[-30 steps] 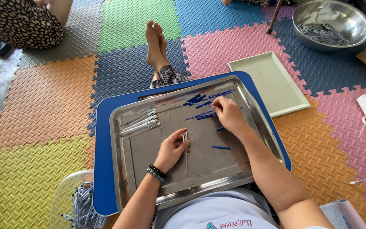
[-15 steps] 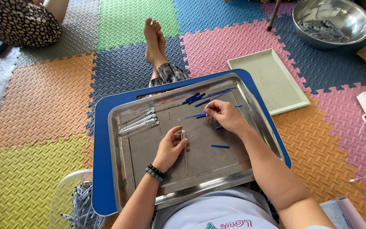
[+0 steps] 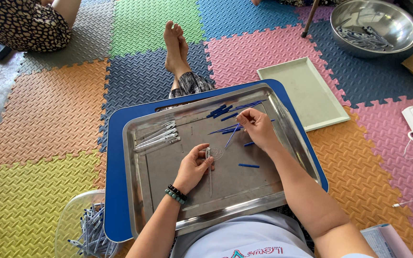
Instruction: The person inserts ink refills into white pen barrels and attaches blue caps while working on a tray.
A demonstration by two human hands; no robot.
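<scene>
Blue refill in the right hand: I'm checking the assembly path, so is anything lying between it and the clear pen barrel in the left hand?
Nothing visible does. The blue refill in the right hand and the clear barrel in the left hand are separated only by bare tray surface.

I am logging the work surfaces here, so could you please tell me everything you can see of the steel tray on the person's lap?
The steel tray is rectangular, shiny at its raised rim and dull grey on its flat floor. It lies level on a blue board across the person's lap. On it are a row of clear pen barrels at upper left and loose blue refills at upper right. The left hand rests on its floor holding a clear barrel; the right hand pinches a blue refill above it.
</scene>
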